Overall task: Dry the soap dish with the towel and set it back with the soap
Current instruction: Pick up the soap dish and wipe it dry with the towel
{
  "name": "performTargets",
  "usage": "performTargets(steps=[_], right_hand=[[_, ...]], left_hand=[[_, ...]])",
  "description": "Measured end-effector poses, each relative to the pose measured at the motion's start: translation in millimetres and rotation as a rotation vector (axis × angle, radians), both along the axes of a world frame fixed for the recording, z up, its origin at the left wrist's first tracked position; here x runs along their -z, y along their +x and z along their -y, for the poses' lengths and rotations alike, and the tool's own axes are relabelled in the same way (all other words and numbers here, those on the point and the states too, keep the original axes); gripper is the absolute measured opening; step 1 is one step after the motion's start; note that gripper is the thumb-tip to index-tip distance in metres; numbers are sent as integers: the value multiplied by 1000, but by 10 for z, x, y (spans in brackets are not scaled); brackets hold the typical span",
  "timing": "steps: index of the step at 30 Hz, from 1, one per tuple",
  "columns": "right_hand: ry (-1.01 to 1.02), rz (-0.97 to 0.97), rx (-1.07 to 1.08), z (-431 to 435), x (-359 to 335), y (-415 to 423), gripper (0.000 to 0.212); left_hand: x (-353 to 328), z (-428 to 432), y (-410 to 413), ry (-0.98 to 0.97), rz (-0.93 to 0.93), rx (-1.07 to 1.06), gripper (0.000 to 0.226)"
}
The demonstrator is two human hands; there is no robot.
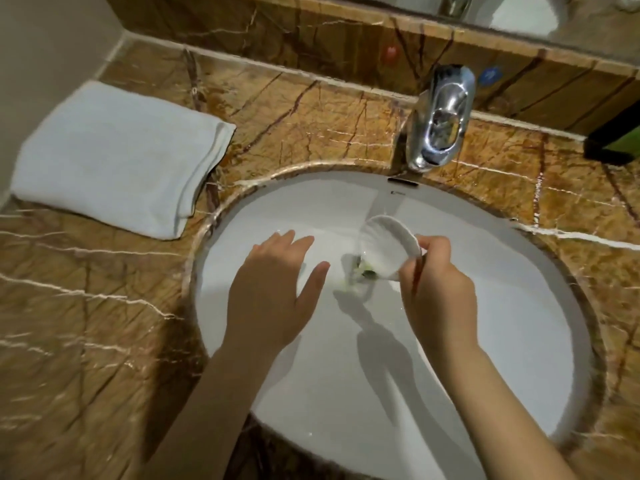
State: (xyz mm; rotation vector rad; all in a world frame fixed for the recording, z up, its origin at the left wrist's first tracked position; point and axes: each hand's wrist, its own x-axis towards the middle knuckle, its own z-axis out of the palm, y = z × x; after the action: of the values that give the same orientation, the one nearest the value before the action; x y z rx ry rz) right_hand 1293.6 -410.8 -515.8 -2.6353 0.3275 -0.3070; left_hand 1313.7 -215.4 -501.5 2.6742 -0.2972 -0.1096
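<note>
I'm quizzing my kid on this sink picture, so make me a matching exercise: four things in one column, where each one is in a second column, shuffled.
Things:
1. folded white towel
2. shell-shaped soap dish
3. chrome faucet
4. left hand

Places:
A. behind the basin, on the marble counter
B. pinched in the right hand, tilted over the drain
C. open and empty, over the left part of the sink
D. flat on the counter, left of the sink

Pairs: 1-D, 2-B, 3-A, 4-C
</note>
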Motion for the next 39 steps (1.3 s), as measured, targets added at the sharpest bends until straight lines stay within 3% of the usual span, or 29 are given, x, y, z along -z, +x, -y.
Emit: performTargets(steps=[4, 16, 18, 21, 23, 25, 31, 39], right_hand=[[-120, 35, -88, -93, -102, -51, 23], [-43, 3, -47, -240, -163, 11, 18], [109, -64, 22, -292, -101, 26, 14], [559, -119, 184, -401, -147, 90, 13], [830, -126, 207, -466, -253, 172, 17], [979, -132, 190, -536, -355, 289, 19], [1075, -182, 94, -705, -439, 684, 22], [1130, -221, 13, -888, -392, 1064, 19]], left_hand=[[37, -107, -18, -7, -12, 11, 53], [20, -349, -46, -114, 64, -47, 48], [3, -402, -46, -97, 83, -44, 47], [-85, -508, 60, -77, 164, -45, 44], [-206, -600, 262, -39, 181, -50, 41], [-336, -701, 541, 11, 156, -65, 35], [-471, -879, 1214, 94, 252, -167, 30], [-219, -812, 1598, 231, 186, -322, 29]])
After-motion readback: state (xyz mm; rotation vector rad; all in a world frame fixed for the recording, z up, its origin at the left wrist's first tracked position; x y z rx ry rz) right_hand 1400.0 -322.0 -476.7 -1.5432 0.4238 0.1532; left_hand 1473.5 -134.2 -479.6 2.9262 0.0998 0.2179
